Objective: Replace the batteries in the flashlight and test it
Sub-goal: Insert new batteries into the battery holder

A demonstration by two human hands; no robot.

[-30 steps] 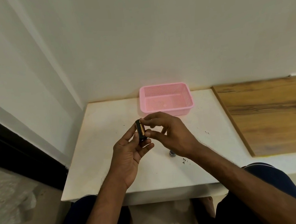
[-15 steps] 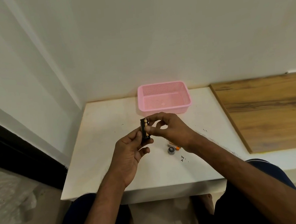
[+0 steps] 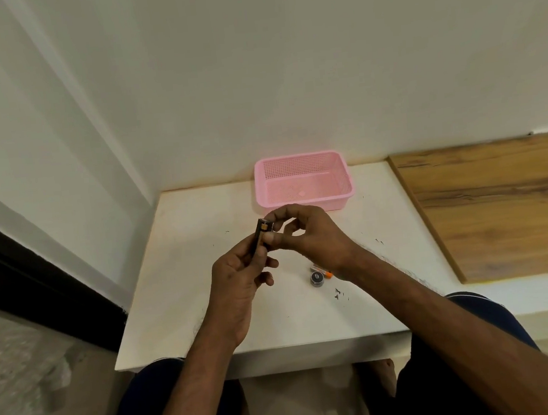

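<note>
My left hand grips a slim black flashlight body and holds it nearly upright above the white table. The body has a gold band near its top. My right hand pinches the top end of the body with thumb and fingertips. I cannot tell whether anything small sits between those fingertips. A round black cap lies on the table below my right wrist. An orange and white battery lies just behind the cap, partly hidden by the wrist.
A pink mesh basket stands against the wall behind my hands. A wooden board covers the surface to the right. Small dark specks lie near the cap. My knees are below the table's front edge.
The flashlight body has tilted and risen in my left hand. My right fingers have shifted to its top end. The cap and battery have come into view under the right wrist.
</note>
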